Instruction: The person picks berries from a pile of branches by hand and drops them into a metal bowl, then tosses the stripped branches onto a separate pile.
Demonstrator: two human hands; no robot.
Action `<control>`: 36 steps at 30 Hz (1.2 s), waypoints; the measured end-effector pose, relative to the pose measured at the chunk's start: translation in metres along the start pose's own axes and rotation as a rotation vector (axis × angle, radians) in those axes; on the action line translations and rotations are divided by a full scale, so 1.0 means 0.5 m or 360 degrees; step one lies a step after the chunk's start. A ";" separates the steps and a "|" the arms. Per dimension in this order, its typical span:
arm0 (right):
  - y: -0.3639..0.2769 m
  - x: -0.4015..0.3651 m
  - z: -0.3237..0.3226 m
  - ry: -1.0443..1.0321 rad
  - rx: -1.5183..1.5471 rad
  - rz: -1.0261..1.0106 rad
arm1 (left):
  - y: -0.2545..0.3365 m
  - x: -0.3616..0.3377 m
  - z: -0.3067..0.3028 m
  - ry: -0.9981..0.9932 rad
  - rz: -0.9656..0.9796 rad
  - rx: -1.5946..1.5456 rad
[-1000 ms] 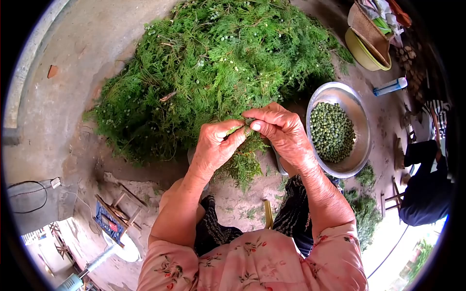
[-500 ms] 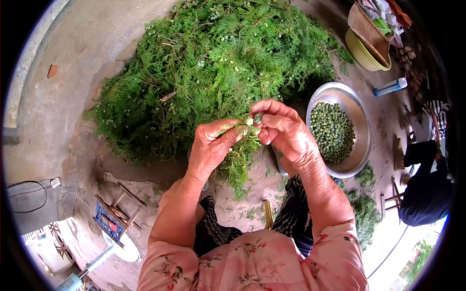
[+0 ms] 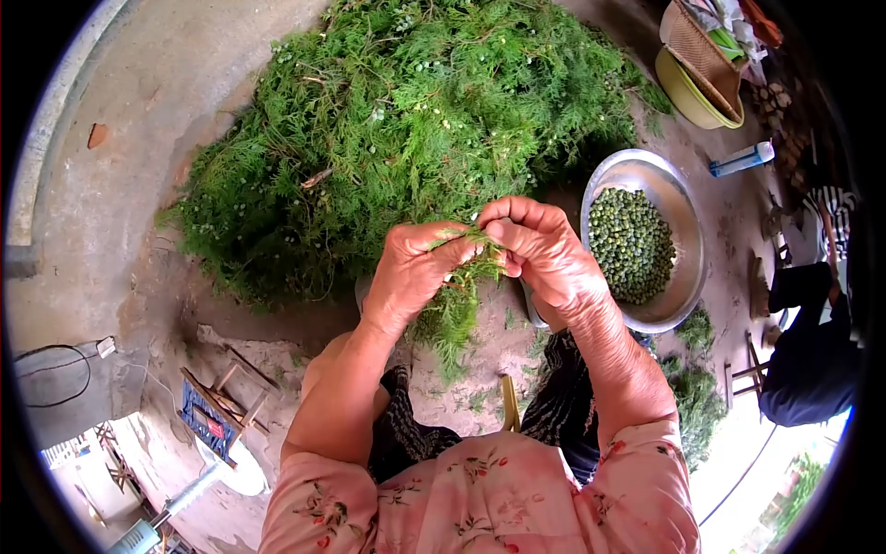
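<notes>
My left hand [image 3: 415, 268] pinches a green cypress sprig [image 3: 449, 319] between thumb and fingers, and its feathery end hangs below the hand. My right hand [image 3: 546, 249] meets it at the top of the sprig, thumb and forefinger pressed together. Whatever lies between those right fingertips is hidden. Just beyond both hands rises a big heap of cypress branches [image 3: 369, 166], dotted with small pale green cones. To the right of my right hand stands a metal basin [image 3: 688, 268], partly filled with round green cones [image 3: 632, 245].
A yellow basin [image 3: 678, 88] with a wicker basket [image 3: 706, 55] stands at the upper right, near a blue-white tube [image 3: 741, 160]. Loose greenery [image 3: 692, 406] lies below the metal basin. A wooden stool [image 3: 221, 406] is at left. Another person in dark clothes [image 3: 808, 369] sits at the right edge.
My hands have drawn closer together at the sprig. A green cone visible between my right fingertips before is now out of sight. The heap and basin have not moved.
</notes>
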State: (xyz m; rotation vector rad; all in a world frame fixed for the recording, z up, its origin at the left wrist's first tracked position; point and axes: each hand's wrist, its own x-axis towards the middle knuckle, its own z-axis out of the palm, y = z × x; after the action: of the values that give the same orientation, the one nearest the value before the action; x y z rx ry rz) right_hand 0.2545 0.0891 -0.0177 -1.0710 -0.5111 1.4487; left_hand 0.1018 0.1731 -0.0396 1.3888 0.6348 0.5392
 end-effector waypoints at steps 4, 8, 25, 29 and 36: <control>0.007 0.003 -0.010 0.0300 -0.1160 -0.0722 | -0.002 0.001 0.014 0.0093 0.0189 0.0127; -0.028 -0.007 -0.091 0.0761 -0.1363 -0.0842 | 0.003 0.011 0.002 0.0344 -0.0148 -0.0634; -0.012 -0.058 -0.264 0.1300 -0.1887 -0.0671 | -0.025 0.046 -0.090 -0.0165 0.0477 -0.1821; 0.045 -0.052 0.010 0.0276 -0.1652 -0.0909 | -0.013 0.030 -0.062 0.0539 0.0229 -0.1542; 0.108 -0.028 0.074 0.0053 -0.2060 -0.0904 | -0.017 0.038 -0.079 0.0833 0.0076 -0.1378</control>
State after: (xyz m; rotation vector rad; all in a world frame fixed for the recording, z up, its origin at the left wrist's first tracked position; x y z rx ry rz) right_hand 0.1930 0.0750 -0.0399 -1.7024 -1.6861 0.4714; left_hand 0.0882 0.2136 -0.0526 0.4384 0.6622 1.0790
